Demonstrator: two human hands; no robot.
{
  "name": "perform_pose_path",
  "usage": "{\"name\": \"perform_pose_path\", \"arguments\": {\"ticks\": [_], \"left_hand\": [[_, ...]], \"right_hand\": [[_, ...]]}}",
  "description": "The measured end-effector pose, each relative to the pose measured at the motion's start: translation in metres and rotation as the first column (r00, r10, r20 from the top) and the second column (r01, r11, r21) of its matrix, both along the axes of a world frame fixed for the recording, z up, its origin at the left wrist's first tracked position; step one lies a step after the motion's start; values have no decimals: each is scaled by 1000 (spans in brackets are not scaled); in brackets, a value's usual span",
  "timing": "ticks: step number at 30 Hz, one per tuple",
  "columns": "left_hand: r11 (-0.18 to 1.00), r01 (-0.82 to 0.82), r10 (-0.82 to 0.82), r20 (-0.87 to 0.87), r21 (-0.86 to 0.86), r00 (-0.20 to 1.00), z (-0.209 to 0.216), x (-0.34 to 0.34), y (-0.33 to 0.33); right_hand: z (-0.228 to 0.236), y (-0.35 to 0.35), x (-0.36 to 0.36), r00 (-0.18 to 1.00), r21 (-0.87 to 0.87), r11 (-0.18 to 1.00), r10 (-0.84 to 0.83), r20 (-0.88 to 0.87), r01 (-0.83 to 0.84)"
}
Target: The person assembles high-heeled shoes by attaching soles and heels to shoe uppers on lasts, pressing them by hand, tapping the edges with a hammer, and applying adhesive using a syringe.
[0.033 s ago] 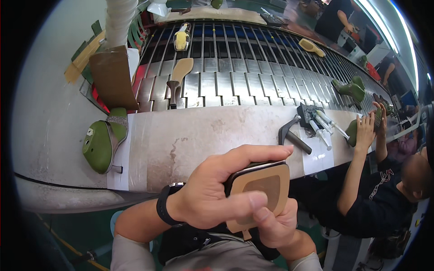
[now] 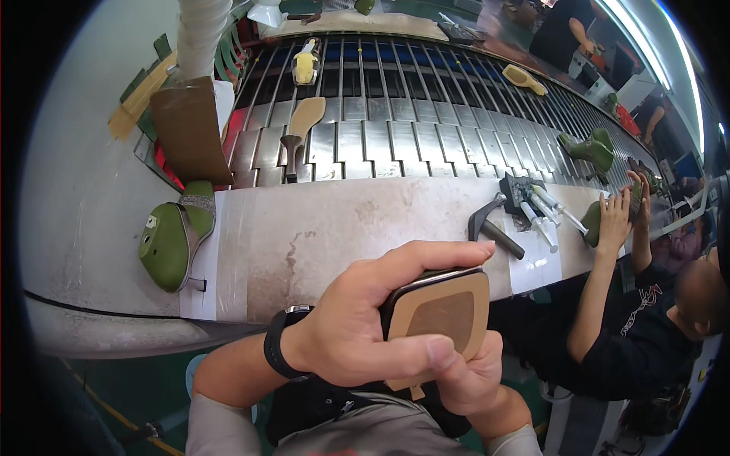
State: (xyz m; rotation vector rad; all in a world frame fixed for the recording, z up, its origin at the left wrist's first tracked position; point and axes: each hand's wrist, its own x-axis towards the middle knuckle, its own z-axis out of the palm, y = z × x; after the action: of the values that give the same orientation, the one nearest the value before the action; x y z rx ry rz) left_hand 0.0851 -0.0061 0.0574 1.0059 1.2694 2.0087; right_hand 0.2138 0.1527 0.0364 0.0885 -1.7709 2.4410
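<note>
clutching the sole [image 2: 447, 316], left hand [image 2: 363, 323] and right hand [image 2: 473, 380] have it in a clenched grip; beyond it lies a hammer [image 2: 505, 240].

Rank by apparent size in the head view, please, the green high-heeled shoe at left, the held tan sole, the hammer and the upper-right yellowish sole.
1. Green high-heeled shoe and held tan sole: look alike; the sole is partly covered, so unranked.
2. Hammer
3. Upper-right yellowish sole

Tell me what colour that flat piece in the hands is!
The flat piece is tan, with a darker brown middle: head view.
</note>
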Motion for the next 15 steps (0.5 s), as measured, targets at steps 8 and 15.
{"name": "perform_pose_path", "arguments": {"ticks": [8, 15], "left_hand": [[998, 13, -17, -76, -62, 997, 1, -10, 10], [998, 50, -48, 63, -34, 997, 6, -10, 15]], "right_hand": [[-1, 11, -5, 1000, 15, 1000, -13, -1, 13], [4, 13, -6, 998, 3, 999, -53, 32, 53]]}}
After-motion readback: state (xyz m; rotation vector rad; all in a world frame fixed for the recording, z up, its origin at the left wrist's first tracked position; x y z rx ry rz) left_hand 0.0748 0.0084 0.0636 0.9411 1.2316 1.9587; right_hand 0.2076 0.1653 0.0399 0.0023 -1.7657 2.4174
